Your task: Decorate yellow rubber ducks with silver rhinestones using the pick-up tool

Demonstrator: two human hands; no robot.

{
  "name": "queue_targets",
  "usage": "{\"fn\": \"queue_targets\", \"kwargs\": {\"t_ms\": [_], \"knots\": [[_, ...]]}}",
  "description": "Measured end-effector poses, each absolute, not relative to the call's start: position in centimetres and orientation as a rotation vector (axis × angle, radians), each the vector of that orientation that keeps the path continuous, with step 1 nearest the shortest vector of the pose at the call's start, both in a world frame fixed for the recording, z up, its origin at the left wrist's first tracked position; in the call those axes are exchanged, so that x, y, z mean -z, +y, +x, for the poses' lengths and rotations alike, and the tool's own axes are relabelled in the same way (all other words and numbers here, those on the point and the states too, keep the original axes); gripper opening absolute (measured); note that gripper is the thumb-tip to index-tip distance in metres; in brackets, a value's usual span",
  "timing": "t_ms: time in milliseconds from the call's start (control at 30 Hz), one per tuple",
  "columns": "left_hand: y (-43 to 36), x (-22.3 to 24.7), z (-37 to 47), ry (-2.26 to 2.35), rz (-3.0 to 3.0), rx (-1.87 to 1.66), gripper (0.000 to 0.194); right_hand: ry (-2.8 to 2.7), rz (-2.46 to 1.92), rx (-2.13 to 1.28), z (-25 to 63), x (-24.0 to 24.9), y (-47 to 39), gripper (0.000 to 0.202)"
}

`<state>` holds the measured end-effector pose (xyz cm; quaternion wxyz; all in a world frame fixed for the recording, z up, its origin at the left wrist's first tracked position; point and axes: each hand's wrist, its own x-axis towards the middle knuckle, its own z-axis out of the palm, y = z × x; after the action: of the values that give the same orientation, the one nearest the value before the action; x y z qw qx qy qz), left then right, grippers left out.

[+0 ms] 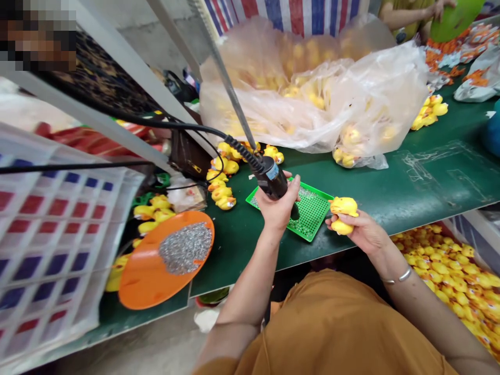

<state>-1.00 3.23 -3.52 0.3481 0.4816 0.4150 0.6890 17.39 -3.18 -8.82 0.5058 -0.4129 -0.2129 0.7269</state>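
Observation:
My left hand is wrapped round a black corded electric screwdriver, which hangs from a spring and cable above the table. Beneath it lies a green perforated tray with small screws in its slots; the tool's tip is hard to make out. My right hand grips a yellow rubber duck just right of the tray, over the table's front edge. The fingers hide part of the duck's lower body.
An orange dish piled with small metal screws stands at left. Yellow ducks line the green table behind it. Large plastic bags of ducks fill the back. At lower right is a bin of ducks. Another person's arm holds a green bowl.

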Motion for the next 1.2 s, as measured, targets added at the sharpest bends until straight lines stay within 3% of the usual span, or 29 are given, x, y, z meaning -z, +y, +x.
{"fn": "queue_targets", "kwargs": {"t_ms": [200,600,867,1200], "knots": [[3.1,3.7,-0.9,1.068,1.245,-1.801,0.022,-0.487,-0.981,-1.778,16.7,8.9,-3.4,0.036],[2.5,1.8,-0.5,1.023,1.258,-1.85,0.021,-0.457,-1.195,-1.771,15.6,8.0,-3.8,0.043],[0.9,-2.0,2.5,0.648,1.239,-1.872,0.022,-0.327,-1.47,-1.5,16.2,8.6,-3.0,0.013],[-0.4,-1.1,5.4,0.449,1.175,-1.748,0.024,-0.29,-1.446,-1.584,16.4,8.6,-3.9,0.007]]}}
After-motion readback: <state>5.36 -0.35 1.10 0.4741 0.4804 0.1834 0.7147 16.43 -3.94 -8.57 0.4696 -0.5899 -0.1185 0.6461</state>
